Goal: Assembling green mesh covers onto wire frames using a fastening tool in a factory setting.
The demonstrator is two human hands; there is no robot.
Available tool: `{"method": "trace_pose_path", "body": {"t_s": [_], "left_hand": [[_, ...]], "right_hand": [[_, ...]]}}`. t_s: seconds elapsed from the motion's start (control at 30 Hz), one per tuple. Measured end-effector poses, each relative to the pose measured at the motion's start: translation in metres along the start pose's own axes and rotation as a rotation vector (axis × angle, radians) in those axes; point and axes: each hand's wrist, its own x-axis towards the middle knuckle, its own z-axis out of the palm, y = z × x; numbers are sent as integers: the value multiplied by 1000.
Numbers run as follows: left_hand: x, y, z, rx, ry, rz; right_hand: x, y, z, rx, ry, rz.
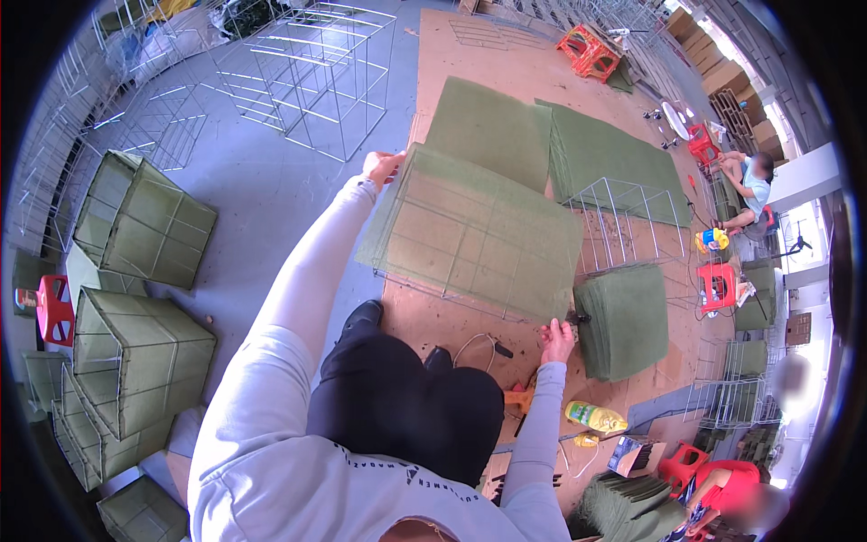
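Observation:
A thin, see-through green mesh sheet lies spread over a wire frame, whose bars show through it. My left hand is closed on the sheet's far left corner, arm stretched out. At the near right corner my right hand has its fingertips pinched on the sheet's edge. Just right of that hand stands a thick stack of green sheets. Farther off, two more green stacks lie side by side, the left one partly under the spread sheet and the right one behind a bare wire frame.
Green-covered wire frames stand along the left. A large bare wire rack is at the far left. A yellow bottle and an orange-handled tool lie near my right forearm. Two people sit on the right, near red stools.

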Motion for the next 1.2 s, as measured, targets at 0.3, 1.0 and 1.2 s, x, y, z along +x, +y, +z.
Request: {"method": "trace_pose_path", "body": {"t_s": [0.3, 1.0, 1.2], "left_hand": [[4, -30, 16, -383, 99, 34], [-156, -35, 12, 930, 16, 1017], [-199, -37, 55, 1297, -479, 1185]], "right_hand": [[5, 2, -2, -6, -39, -37], [0, 7, 3, 105, 28, -12], [-2, 7, 11, 185, 55, -9]]}}
